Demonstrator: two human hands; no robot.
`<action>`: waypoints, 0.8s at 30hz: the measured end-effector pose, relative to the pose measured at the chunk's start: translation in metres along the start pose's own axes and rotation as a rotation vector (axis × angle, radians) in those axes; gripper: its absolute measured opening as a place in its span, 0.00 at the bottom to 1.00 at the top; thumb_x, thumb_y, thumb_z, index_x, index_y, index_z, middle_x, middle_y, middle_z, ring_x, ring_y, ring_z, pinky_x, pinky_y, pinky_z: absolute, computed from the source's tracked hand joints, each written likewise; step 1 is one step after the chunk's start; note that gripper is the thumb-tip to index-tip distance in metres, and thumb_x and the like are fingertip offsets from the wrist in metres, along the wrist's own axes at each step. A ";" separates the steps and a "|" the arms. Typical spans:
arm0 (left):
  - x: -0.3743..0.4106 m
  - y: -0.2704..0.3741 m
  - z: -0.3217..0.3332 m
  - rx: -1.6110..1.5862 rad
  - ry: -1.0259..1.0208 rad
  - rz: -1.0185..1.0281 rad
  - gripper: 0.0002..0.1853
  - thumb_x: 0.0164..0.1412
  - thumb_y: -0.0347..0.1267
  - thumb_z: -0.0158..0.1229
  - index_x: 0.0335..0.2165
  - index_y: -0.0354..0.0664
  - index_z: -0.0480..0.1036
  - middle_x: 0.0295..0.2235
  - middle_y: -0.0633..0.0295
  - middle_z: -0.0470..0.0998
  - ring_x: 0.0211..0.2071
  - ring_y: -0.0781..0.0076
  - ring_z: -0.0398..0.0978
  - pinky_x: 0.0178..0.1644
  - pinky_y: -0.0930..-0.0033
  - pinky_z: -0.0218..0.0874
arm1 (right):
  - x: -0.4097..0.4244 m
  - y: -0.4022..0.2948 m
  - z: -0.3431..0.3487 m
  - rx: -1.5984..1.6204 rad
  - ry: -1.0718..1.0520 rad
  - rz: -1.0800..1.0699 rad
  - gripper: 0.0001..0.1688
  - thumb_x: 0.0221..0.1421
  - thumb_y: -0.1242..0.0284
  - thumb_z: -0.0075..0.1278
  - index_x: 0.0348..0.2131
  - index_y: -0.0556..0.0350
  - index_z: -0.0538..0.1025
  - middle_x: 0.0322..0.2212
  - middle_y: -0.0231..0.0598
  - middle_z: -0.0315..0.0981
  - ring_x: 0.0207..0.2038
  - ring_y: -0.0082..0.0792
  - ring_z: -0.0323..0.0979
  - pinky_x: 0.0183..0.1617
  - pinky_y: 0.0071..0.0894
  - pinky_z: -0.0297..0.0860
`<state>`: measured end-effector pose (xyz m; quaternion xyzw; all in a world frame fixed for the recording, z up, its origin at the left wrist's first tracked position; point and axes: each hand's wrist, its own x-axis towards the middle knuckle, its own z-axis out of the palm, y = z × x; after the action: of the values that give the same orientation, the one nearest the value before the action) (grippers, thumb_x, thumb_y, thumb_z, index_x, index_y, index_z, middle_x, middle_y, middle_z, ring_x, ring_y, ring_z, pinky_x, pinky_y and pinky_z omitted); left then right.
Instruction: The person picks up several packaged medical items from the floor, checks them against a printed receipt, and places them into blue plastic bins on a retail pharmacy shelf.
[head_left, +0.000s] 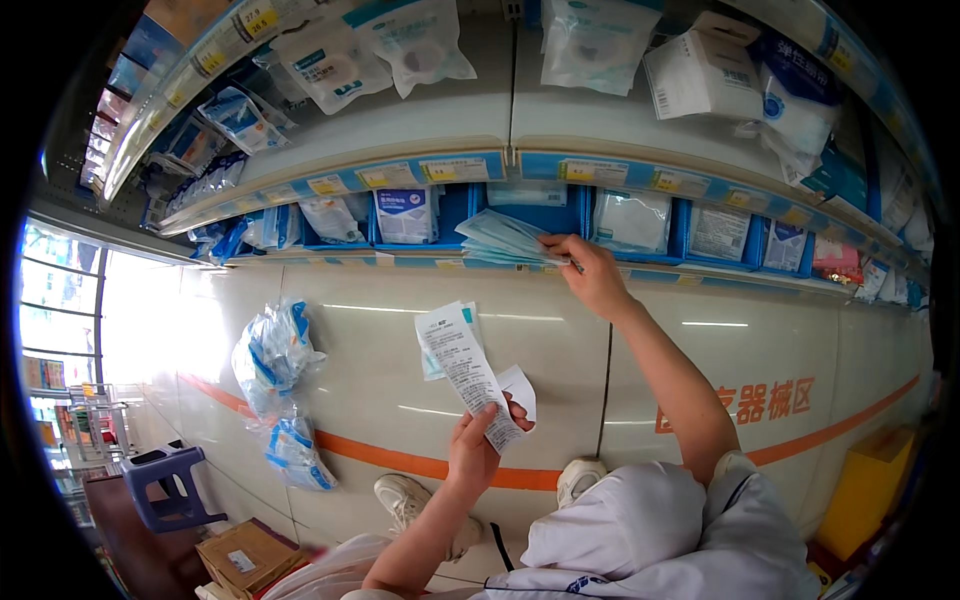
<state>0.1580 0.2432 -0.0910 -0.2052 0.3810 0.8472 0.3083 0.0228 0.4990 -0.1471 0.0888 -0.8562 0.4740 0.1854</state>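
My left hand (480, 439) holds a printed paper slip (466, 367), its lower end curling round behind the fingers. Behind the slip's top shows a flat white and teal packet (431, 360); whether the hand also holds it I cannot tell. My right hand (592, 274) pinches the right end of several flat, pale blue packets (506, 236), fanned out at the front of a blue shelf bin (532, 217). A white packet with a teal edge (526, 195) lies farther back in that bin.
Packaged goods fill neighbouring bins and the shelf (420, 120) above. Clear bags of blue and white packets (277, 360) lie on the floor at left, near a purple stool (169, 487) and a cardboard box (247, 559). A yellow box (862, 487) stands at right.
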 end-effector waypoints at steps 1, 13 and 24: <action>0.001 -0.003 -0.001 -0.040 -0.008 -0.007 0.12 0.63 0.30 0.46 0.42 0.32 0.66 0.34 0.54 0.75 0.36 0.62 0.75 0.48 0.57 0.66 | -0.001 0.002 -0.003 0.014 0.001 -0.012 0.10 0.49 0.85 0.50 0.33 0.59 0.71 0.38 0.37 0.77 0.37 0.41 0.76 0.39 0.34 0.73; -0.003 -0.018 -0.016 -0.139 0.033 0.043 0.11 0.62 0.33 0.49 0.40 0.38 0.66 0.31 0.57 0.73 0.34 0.66 0.74 0.48 0.55 0.66 | 0.018 0.014 -0.016 0.168 -0.066 0.149 0.09 0.52 0.79 0.55 0.36 0.61 0.75 0.33 0.37 0.75 0.32 0.29 0.73 0.40 0.27 0.69; -0.005 -0.018 -0.025 -0.280 0.033 0.054 0.11 0.64 0.31 0.45 0.41 0.33 0.67 0.33 0.53 0.75 0.36 0.63 0.75 0.47 0.58 0.66 | 0.096 0.028 -0.015 -0.264 -0.256 0.556 0.26 0.60 0.69 0.48 0.52 0.70 0.62 0.33 0.49 0.77 0.34 0.38 0.79 0.34 0.33 0.77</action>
<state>0.1768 0.2319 -0.1129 -0.2497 0.2694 0.8966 0.2472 -0.0711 0.5284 -0.1229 -0.1139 -0.9180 0.3765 -0.0503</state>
